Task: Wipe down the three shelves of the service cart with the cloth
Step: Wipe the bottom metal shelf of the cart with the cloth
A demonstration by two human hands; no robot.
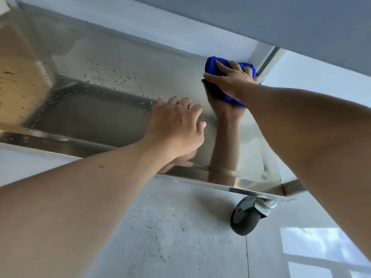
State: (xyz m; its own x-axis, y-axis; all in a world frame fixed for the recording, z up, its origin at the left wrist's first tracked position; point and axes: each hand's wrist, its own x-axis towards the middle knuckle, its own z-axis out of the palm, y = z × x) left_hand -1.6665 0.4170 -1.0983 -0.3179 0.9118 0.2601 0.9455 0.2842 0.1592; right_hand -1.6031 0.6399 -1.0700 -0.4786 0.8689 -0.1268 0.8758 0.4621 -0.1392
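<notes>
Both hands on the shelf: right hand seemingly gripping cloth.

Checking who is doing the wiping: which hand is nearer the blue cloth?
Right. The right hand presses on the blue cloth at the shelf's far right corner; the left hand rests flat on the shelf, apart from it and nearer the person.

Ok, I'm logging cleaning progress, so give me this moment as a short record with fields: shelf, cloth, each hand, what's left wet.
shelf: steel shelf just above a caster wheel, so likely the bottom one
cloth: blue cloth, bunched, at the far right corner
right hand: right hand pressing the cloth down
left hand: left hand flat on the shelf, empty
wet: water droplets remain left of the hands
</notes>
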